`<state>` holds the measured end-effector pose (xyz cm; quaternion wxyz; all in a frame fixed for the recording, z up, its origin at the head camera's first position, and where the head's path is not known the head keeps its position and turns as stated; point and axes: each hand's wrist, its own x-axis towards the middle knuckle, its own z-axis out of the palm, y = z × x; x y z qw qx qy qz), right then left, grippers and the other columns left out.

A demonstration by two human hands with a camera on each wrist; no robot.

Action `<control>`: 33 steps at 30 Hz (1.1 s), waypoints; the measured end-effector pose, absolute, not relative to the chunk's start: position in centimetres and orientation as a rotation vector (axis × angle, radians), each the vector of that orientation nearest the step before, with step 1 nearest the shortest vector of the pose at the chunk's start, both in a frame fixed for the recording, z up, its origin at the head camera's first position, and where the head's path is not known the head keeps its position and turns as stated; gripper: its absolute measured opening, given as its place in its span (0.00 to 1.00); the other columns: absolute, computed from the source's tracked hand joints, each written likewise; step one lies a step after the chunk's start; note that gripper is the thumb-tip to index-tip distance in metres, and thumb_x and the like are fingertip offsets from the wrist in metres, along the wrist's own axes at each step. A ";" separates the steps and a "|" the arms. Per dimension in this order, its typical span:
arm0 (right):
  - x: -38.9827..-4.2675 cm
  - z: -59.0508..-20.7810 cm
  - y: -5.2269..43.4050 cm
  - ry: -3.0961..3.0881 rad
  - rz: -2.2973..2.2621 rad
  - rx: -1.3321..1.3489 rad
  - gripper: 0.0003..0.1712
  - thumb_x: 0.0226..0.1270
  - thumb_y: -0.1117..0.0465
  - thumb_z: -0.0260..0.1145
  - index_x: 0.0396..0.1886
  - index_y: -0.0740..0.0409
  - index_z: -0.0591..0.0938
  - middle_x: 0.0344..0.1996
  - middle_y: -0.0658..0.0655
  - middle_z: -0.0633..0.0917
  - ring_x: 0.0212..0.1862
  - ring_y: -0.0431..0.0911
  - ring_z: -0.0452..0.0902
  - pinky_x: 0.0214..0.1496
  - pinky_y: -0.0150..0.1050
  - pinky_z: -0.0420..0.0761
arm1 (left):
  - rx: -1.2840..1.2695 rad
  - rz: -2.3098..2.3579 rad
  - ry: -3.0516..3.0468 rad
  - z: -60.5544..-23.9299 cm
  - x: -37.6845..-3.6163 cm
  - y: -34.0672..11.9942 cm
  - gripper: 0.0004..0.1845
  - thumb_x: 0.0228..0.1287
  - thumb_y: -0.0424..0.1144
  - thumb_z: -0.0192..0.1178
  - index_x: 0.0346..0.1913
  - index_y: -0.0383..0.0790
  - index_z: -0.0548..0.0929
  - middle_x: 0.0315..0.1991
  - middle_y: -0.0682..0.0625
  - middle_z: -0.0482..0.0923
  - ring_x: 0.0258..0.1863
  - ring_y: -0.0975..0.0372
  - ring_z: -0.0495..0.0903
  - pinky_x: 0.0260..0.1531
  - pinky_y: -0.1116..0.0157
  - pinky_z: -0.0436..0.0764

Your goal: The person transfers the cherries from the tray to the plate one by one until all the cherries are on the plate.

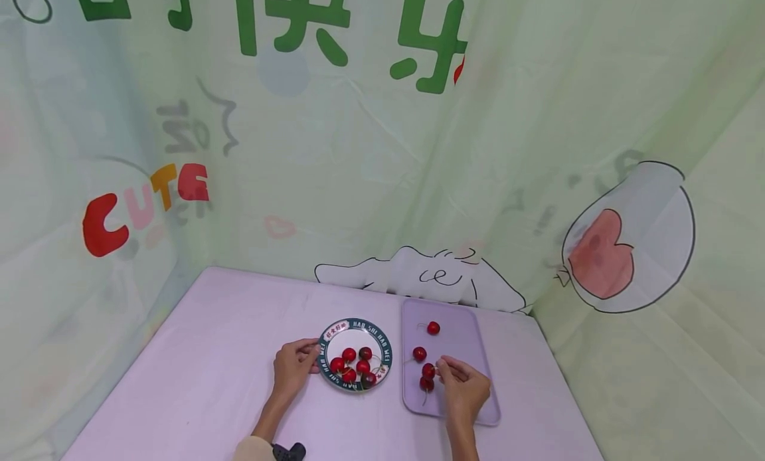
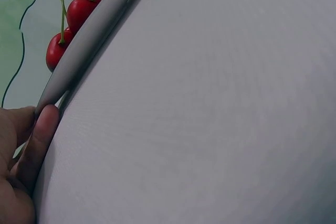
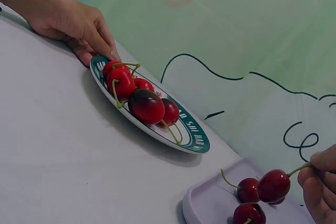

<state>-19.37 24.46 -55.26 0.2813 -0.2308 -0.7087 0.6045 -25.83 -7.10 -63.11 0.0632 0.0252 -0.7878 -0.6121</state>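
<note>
My left hand (image 1: 294, 368) pinches the rim of a round white plate (image 1: 352, 336) with a dark green patterned border, thumb above and a finger at its underside. Several red cherries (image 1: 362, 367) with green stems lie on the plate. Over the pale purple tray (image 1: 460, 335), my right hand (image 1: 465, 391) holds a cherry (image 3: 273, 186) by its stem, between thumb and fingers. Other cherries lie on the tray, one near its far end (image 1: 433, 328) and others by its left side. The held cherry partly covers one behind it in the right wrist view.
Plate and tray stand side by side on a table with a pale cloth (image 1: 239, 328), a narrow gap between them. A printed curtain (image 1: 358, 182) hangs behind the table's far edge and along both sides. A black strap device (image 1: 289, 452) sits at the left wrist.
</note>
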 end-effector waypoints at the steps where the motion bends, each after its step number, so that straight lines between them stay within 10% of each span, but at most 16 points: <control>1: -19.4 -55.2 24.4 -1.901 1.622 -0.616 0.11 0.66 0.74 0.77 0.46 0.77 0.91 0.31 0.66 0.94 0.24 0.34 0.88 0.31 0.28 0.90 | 0.076 -1.852 -2.377 -63.1 -25.8 -7.1 0.14 0.78 0.34 0.67 0.61 0.32 0.89 0.38 0.44 0.88 0.25 0.63 0.88 0.28 0.75 0.88; 33: -20.9 -54.8 22.0 -1.938 1.825 -0.587 0.14 0.69 0.72 0.77 0.50 0.79 0.89 0.35 0.69 0.94 0.25 0.36 0.89 0.32 0.29 0.90 | 0.083 -1.841 -2.380 -63.5 -26.0 -7.1 0.15 0.78 0.35 0.67 0.61 0.33 0.89 0.40 0.44 0.89 0.25 0.62 0.88 0.28 0.75 0.88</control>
